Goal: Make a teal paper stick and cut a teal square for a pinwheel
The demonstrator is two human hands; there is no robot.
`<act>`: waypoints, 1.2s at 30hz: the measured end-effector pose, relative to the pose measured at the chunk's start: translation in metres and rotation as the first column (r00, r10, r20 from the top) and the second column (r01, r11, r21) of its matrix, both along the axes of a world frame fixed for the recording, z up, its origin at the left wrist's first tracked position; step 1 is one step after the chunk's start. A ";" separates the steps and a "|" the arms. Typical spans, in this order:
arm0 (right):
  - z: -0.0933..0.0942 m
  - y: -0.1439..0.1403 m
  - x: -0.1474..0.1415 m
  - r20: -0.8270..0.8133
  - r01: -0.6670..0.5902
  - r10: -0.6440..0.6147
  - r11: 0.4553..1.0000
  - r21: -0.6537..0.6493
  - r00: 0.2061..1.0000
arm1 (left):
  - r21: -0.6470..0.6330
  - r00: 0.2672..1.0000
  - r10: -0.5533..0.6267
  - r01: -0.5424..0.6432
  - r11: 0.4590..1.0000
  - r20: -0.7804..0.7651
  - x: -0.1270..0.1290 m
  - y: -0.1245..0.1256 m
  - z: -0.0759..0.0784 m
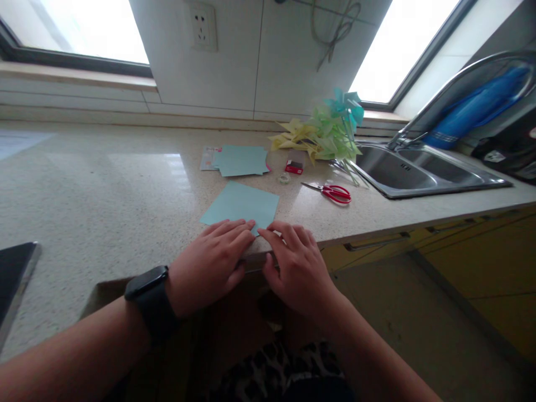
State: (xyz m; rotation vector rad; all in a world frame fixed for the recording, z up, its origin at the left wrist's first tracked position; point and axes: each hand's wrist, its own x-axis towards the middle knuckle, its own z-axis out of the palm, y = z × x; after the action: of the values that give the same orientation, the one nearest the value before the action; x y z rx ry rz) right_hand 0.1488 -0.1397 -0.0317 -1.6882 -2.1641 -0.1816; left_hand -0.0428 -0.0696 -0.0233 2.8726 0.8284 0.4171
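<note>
Indoors, both hands (pixel 251 262) press flat, open, on teal paper (pixel 242 205) atop speckled counter (pixel 104 190).

Your left hand (pixel 211 259) and right hand (pixel 293 262) lie flat over the near edge of the blue paper sheet (pixel 242 205), so you cannot see that edge or its near corners. Your fingertips hide whatever fold or crease sits beneath them. The dark flat object (pixel 14 279) at the left is cut off by the frame edge; what it is cannot be told. The small clear item (pixel 284 178) beside the red box (pixel 294 166) is too small to identify. The printed paper (pixel 208 158) is mostly covered by the stack of blue sheets (pixel 242 160). The blue object (pixel 477 109) behind the tap (pixel 439 97) is blurred.
</note>
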 end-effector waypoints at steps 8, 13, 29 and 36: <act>-0.009 -0.002 -0.002 0.042 -0.046 0.047 0.999 -0.019 0.998 | -0.011 1.000 0.013 -0.014 1.000 -0.003 0.001 0.000 0.000; -0.007 -0.003 -0.003 0.051 -0.039 0.040 0.999 -0.021 0.998 | -0.016 1.000 0.008 -0.008 1.000 0.019 0.000 0.002 -0.001; -0.003 -0.005 -0.009 0.082 -0.012 0.014 0.999 -0.031 0.997 | 0.011 0.999 -0.007 0.006 1.000 0.046 0.000 0.002 -0.002; -0.004 -0.005 -0.010 0.040 -0.001 0.002 1.000 -0.027 0.999 | 0.020 0.999 -0.011 0.010 1.000 0.052 0.000 0.001 -0.001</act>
State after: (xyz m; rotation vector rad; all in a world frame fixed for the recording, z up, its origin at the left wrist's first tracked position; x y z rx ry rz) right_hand 0.1386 -0.1450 -0.0354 -1.7121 -2.2058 -0.1877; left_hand -0.0424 -0.0684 -0.0239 2.8691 0.8055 0.4998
